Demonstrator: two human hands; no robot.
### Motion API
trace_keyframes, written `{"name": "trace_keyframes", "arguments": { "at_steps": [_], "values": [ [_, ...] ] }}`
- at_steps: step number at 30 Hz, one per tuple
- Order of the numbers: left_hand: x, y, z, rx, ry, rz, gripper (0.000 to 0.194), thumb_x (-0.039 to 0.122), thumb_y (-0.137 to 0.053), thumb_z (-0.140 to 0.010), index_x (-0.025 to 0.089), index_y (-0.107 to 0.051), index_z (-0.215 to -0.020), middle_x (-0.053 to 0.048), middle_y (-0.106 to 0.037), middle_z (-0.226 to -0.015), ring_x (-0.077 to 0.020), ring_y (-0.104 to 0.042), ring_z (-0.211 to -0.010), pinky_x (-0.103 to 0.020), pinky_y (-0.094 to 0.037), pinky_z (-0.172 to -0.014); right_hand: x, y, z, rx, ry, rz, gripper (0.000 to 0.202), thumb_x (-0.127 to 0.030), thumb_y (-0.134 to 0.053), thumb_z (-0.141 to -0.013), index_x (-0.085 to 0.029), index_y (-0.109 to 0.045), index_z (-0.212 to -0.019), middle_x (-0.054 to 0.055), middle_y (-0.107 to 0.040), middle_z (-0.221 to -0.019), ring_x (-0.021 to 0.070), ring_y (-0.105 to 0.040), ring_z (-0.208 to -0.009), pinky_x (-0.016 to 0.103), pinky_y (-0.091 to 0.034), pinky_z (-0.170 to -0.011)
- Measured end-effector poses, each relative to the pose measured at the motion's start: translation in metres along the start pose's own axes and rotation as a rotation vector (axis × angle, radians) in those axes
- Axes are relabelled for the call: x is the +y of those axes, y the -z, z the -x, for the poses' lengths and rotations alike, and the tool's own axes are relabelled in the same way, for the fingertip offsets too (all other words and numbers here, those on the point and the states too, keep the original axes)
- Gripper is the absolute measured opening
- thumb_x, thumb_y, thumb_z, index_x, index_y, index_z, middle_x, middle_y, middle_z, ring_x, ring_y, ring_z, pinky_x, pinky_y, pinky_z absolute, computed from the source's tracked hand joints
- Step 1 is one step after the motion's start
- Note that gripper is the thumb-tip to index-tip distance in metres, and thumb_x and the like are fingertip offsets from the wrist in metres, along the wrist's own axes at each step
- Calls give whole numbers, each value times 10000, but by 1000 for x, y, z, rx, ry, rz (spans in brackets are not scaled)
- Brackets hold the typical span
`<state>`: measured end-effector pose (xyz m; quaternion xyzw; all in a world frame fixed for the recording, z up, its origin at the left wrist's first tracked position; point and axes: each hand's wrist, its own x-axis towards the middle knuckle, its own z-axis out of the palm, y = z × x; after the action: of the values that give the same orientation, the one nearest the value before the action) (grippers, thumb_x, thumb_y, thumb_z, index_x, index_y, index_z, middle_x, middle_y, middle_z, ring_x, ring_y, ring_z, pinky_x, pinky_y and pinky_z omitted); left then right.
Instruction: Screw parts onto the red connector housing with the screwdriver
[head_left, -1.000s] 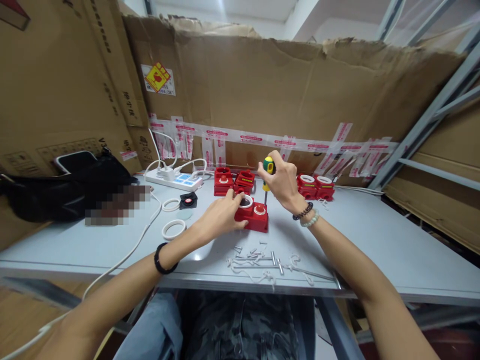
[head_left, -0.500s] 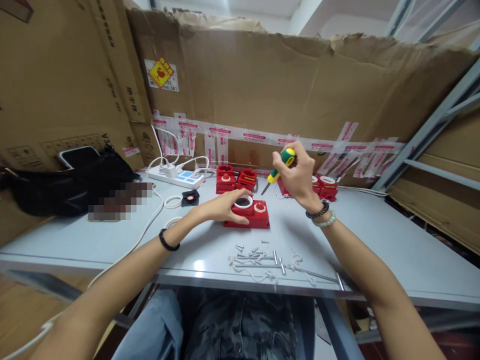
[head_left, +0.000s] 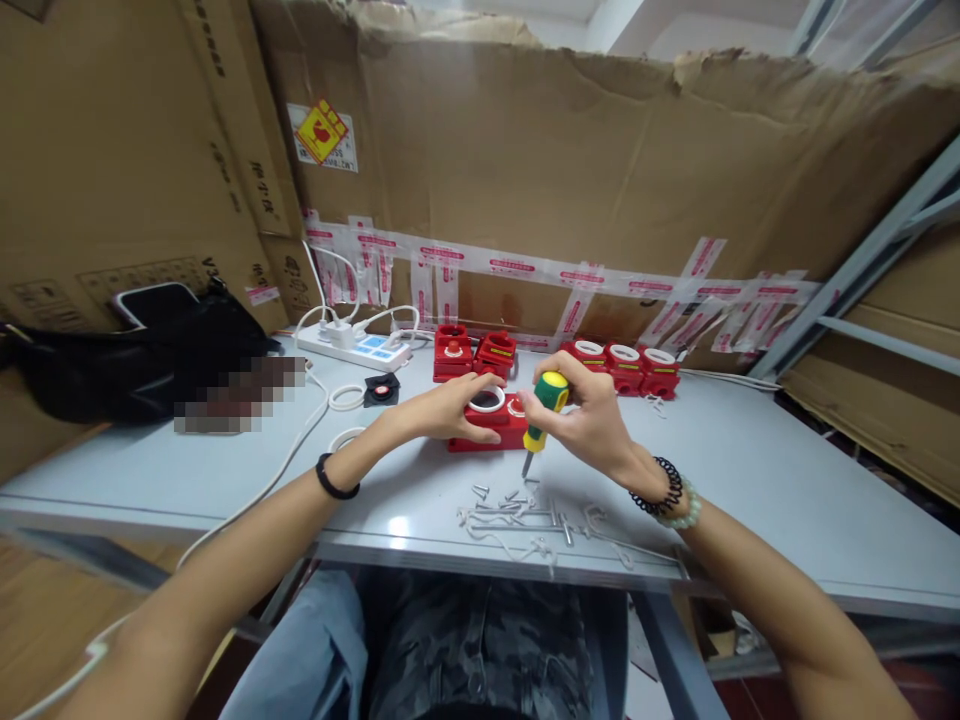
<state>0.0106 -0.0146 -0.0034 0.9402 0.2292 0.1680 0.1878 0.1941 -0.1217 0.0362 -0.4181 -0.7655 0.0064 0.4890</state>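
"How are the arms held?"
"Both forearms cross the table's (head_left: 765,470) front edge. The left hand (head_left: 459,408) grips the red box (head_left: 512,430), thumb in front, fingers behind, midway between front and back edges."
"And the right hand (head_left: 594,418)?"
"Raised, curled around a screwdriver (head_left: 551,393), its tip slanting down near the screws (head_left: 481,491) toward the front edge."

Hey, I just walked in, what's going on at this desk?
A person is handling a red box with both hands busy. The left hand is spread over one end of the red box, around its white ring. The right hand grips a green-and-yellow screwdriver, its tip pointing down by the loose screws; whether it touches one, I can't tell. More red units stand behind.
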Motion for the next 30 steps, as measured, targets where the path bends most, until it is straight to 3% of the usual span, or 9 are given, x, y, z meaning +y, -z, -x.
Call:
{"name": "trace_keyframes", "arguments": {
  "at_steps": [9, 20, 30],
  "values": [
    [0, -1, 1, 15, 7, 16, 679, 478, -684, -712, 235, -409, -1283, -99, -532, -1280, -261, -523, -1149, -393, -427, -952, -2, 9, -2, 47, 27, 71, 158, -277, -638, -762, -209, -496, -751, -61, -460, -588, 71, -398, -496, 208, -344, -450],
    [3, 0, 3, 2, 60, 26, 725, 506, -688, -698, 245, -396, -1308, -100, -514, -1308, -262, -511, -1169, -372, -425, -939, 7, 36, -19, 454, 50, 144, 165, -286, -657, -764, -222, -509, -731, -43, -471, -616, 90, -413, -512, 248, -361, -459],
    [1, 0, 2, -16, 87, 8, 750, 542, -669, -699, 247, -381, -1326, -109, -502, -1305, -273, -520, -1148, -382, -431, -925, 23, 31, -22, 451, -7, 154, 145, -284, -635, -783, -226, -506, -751, -43, -484, -626, 99, -439, -535, 258, -390, -493]
  ]
}}
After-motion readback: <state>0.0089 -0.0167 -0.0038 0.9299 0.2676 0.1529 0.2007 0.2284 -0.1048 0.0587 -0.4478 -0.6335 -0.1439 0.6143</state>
